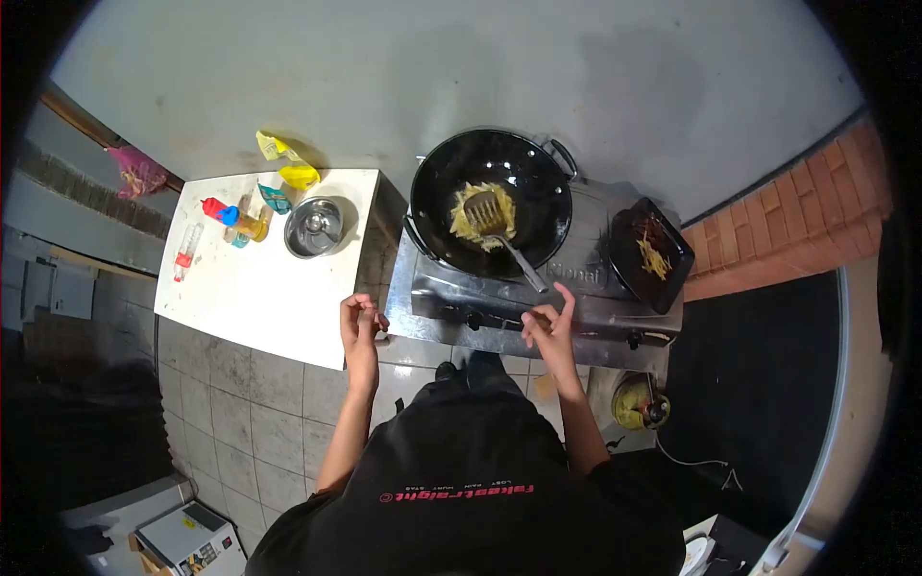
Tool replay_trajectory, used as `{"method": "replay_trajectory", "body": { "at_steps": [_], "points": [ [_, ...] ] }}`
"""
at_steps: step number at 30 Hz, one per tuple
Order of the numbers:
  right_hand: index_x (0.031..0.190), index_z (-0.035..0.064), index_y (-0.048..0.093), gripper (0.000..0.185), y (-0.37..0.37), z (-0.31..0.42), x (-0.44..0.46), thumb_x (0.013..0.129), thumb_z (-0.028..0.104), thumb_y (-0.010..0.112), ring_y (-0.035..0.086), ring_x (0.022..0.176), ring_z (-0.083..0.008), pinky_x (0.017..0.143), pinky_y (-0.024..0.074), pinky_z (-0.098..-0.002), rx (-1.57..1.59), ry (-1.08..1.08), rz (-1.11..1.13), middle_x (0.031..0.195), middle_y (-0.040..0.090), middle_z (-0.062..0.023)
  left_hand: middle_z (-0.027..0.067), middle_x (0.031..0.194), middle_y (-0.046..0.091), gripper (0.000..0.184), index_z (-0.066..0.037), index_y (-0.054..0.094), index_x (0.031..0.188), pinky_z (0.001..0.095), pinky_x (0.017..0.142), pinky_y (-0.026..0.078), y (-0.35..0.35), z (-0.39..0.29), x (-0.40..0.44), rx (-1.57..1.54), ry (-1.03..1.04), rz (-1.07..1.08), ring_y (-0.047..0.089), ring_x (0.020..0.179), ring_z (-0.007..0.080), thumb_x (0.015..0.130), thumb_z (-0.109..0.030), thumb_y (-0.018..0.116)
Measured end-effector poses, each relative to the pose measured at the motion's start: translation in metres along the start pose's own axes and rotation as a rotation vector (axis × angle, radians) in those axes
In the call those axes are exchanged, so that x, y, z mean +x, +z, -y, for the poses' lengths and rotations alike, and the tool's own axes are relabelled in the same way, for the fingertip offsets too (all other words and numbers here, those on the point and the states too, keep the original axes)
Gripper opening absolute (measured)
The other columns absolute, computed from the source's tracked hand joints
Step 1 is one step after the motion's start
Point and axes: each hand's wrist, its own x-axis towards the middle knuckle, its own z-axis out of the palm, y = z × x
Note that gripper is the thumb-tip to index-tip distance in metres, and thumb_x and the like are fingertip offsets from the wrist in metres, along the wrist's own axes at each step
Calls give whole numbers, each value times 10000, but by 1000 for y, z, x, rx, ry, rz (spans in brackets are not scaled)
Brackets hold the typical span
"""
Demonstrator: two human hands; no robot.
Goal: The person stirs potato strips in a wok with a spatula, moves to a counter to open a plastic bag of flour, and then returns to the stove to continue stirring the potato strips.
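Observation:
A black wok [547,226] sits on the left side of the gas stove [586,307]. Pale yellow shredded food [463,219] lies heaped in its bottom. A slotted turner [519,257] rests with its head on the food and its handle over the wok's near rim. Just below that handle end is my right hand [550,331], empty, fingers apart and the index finger raised. My left hand [361,331] hovers between the white table and the stove's front left corner, fingers loosely bent, with nothing visible in it.
A black tray [624,278] with a few yellow strips stands on the stove's right. The white table [259,298] bears a steel bowl [313,228], sauce bottles [252,227], a clear bottle [187,252] and yellow packets [300,177]. A gas cylinder [634,403] stands below right.

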Motion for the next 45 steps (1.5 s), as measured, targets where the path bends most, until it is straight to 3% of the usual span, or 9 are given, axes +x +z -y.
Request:
{"method": "replay_trajectory", "body": {
  "at_steps": [6, 7, 13, 24, 27, 30, 38, 41, 45],
  "points": [
    [1431, 120, 357, 637, -4, 14, 38, 922, 33, 730, 585, 640, -69, 477, 417, -202, -56, 33, 83, 966, 637, -64, 45, 980, 524, 190, -42, 517, 1199, 275, 748, 458, 34, -11, 28, 102, 7, 27, 542, 793, 118, 1062, -172, 538],
    [1353, 103, 479, 493, -4, 18, 40, 929, 27, 718, 577, 655, -58, 510, 422, -201, -53, 27, 63, 949, 644, -41, 49, 991, 527, 180, -41, 517, 1198, 275, 751, 460, 41, -13, 32, 125, 28, 22, 546, 798, 119, 1060, -156, 529],
    [1293, 73, 594, 343, -8, 43, 56, 962, 24, 670, 515, 658, -29, 556, 390, -197, -69, 6, 86, 856, 602, 6, 57, 1021, 527, 155, -35, 515, 1188, 277, 759, 465, 64, -7, 42, 167, 43, -4, 555, 813, 119, 1044, -93, 507],
    [1212, 45, 646, 259, 6, 79, 135, 968, 104, 706, 619, 709, -89, 645, 482, -244, -468, -427, 30, 882, 701, -69, 18, 984, 495, 173, -64, 513, 1178, 279, 763, 460, 76, 17, 29, 152, 11, -68, 537, 820, 112, 1052, -178, 544],
    [1236, 50, 626, 297, 21, 81, 150, 962, 121, 717, 632, 713, -95, 660, 496, -254, -298, -412, 19, 904, 718, -79, 48, 1068, 512, 169, -21, 522, 1195, 278, 736, 473, 80, 10, 35, 127, 4, -31, 538, 805, 116, 1026, -15, 513],
    [1264, 60, 602, 340, 31, 65, 159, 960, 143, 727, 646, 727, -94, 660, 504, -258, -380, -329, -24, 896, 727, -76, 48, 1066, 508, 174, -24, 521, 1200, 279, 748, 467, 74, 6, 40, 99, 53, 22, 536, 804, 121, 1027, -15, 509],
    [974, 1, 687, 178, 42, 84, 145, 971, 177, 712, 624, 681, -79, 604, 475, -251, -591, -327, -67, 774, 702, -83, 50, 1022, 527, 119, -30, 554, 1154, 273, 753, 458, 52, 4, 59, 33, 35, 8, 537, 795, 114, 1044, -62, 518],
    [970, 14, 688, 154, 31, 83, 142, 979, 166, 706, 511, 579, -30, 524, 419, -248, -580, -258, -131, 690, 635, -12, 13, 932, 501, 153, -54, 550, 1155, 268, 780, 454, 46, -3, 70, 55, 41, 43, 531, 826, 113, 1041, -156, 547],
    [1020, 18, 694, 121, 36, 110, 131, 997, 134, 674, 487, 584, -26, 540, 415, -240, -527, -274, -151, 662, 579, 40, 26, 907, 532, 116, -42, 561, 1155, 265, 750, 443, 38, -7, 85, 14, 54, 28, 519, 771, 105, 1057, -92, 522]
  ]
}}
